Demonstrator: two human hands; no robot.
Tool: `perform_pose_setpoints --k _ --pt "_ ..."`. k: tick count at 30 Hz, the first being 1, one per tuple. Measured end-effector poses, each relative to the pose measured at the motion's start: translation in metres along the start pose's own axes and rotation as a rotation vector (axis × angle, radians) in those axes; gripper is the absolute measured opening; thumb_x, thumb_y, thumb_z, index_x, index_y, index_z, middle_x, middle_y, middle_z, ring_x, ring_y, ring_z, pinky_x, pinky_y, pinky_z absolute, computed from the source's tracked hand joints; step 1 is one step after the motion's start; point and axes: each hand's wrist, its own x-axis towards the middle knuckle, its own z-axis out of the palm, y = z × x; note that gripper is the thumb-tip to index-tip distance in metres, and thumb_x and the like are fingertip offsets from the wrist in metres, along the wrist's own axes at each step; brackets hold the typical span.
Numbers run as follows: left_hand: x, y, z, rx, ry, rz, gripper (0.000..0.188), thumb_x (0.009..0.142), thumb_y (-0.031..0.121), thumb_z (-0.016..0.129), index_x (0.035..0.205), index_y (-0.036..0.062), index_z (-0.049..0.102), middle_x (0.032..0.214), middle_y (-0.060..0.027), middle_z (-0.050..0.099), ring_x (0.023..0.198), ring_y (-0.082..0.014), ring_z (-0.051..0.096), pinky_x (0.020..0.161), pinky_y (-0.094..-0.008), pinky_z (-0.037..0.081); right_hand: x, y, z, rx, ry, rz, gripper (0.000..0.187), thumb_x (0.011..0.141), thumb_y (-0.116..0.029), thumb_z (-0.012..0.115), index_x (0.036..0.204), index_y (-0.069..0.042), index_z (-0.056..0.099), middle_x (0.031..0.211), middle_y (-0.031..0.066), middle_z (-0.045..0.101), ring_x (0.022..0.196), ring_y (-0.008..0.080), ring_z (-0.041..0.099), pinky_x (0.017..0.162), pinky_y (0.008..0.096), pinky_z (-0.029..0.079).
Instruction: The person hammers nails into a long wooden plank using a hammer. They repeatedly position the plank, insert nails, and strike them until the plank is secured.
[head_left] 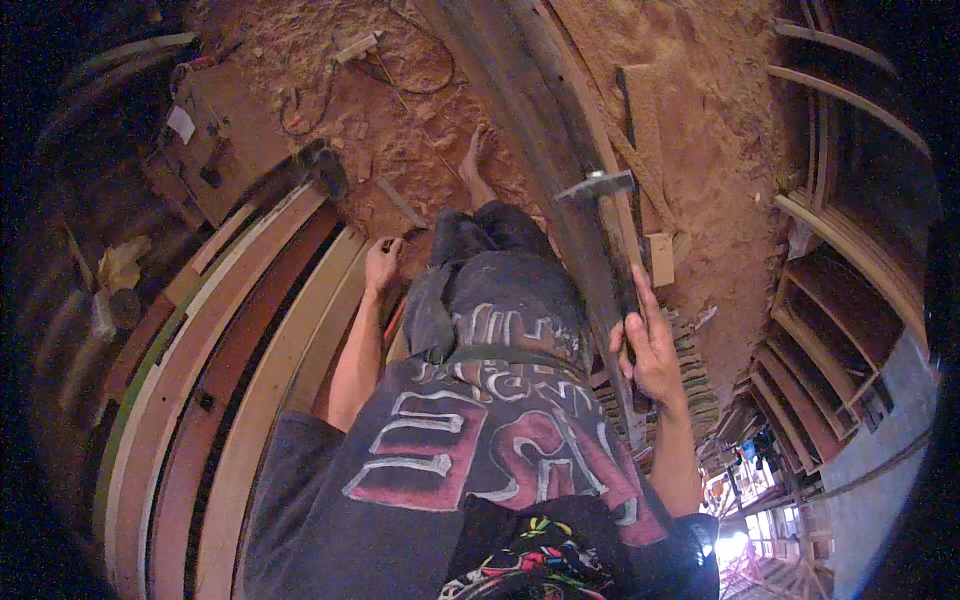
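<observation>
In my right hand [650,355] is a hammer [597,187] with a metal head and a pale wooden handle. The index finger stretches along the handle while the other fingers curl round it. The hammer head is over a long dark timber beam [545,130], which runs from the top of the view down along my right side; whether it touches the wood I cannot tell. My left hand [382,265] is closed beside the stacked planks, with a small dark thing at its fingertips that I cannot make out. Just beyond it lies a thin greyish strip [402,205].
Several long planks [240,330] are stacked along my left. Sawdust [715,130] covers the ground, with a small wood block [661,259] right of the beam. A cord [415,90] and another wood piece [358,47] lie ahead. Timber racks [850,230] line the right.
</observation>
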Motion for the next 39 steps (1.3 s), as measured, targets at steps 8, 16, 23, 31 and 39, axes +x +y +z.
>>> perform_pose_setpoints --k 8,16,23,31,39 --pt "0.004 0.053 -0.012 -0.207 0.040 0.048 0.033 0.093 0.030 0.063 0.107 0.0007 0.068 0.096 -0.0147 0.070 0.088 -0.0238 0.067 0.079 -0.0350 0.050 0.104 -0.096 0.037 -0.363 0.069 -0.360 0.053 0.105 -0.028 0.040 0.156 -0.025 0.024 0.063 -0.0010 0.044 0.045 0.0071 0.036 0.041 0.0230 0.035" --pt "-0.005 0.017 -0.014 -0.211 0.106 -0.010 0.033 0.093 0.032 0.064 0.105 0.0008 0.068 0.083 -0.0109 0.069 0.072 -0.0180 0.064 0.065 -0.0335 0.049 0.089 -0.044 0.019 -0.553 0.158 -0.338 0.052 0.101 -0.020 0.044 0.152 -0.013 0.033 0.124 0.0189 0.056 0.066 0.0177 0.053 0.072 0.0351 0.050" --pt "-0.047 -0.028 0.009 -0.016 0.048 -0.049 0.033 0.091 0.032 0.063 0.108 0.0036 0.069 0.089 -0.0164 0.070 0.082 -0.0273 0.068 0.074 -0.0368 0.051 0.014 0.064 -0.014 -0.379 0.139 -0.278 0.055 0.106 -0.031 0.037 0.157 -0.022 0.018 0.059 -0.0017 0.044 0.045 0.0071 0.037 0.041 0.0246 0.036" --pt "-0.014 -0.014 -0.010 0.030 0.027 -0.029 0.037 0.090 0.033 0.064 0.109 0.0026 0.068 0.104 -0.0206 0.070 0.100 -0.0344 0.066 0.085 -0.0396 0.049 0.056 0.007 -0.007 -0.714 0.182 -0.369 0.054 0.105 -0.027 0.042 0.156 -0.021 0.024 0.068 -0.0015 0.045 0.060 0.0086 0.042 0.056 0.0254 0.038" --pt "0.031 0.066 -0.048 -0.097 0.021 0.143 0.033 0.092 0.031 0.063 0.107 0.0020 0.067 0.098 -0.0188 0.070 0.093 -0.0319 0.068 0.082 -0.0400 0.050 0.094 -0.063 0.050 -0.458 0.186 -0.294 0.056 0.102 -0.036 0.044 0.154 -0.026 0.025 0.124 0.0291 0.058 0.109 0.0495 0.059 0.090 0.0483 0.050"
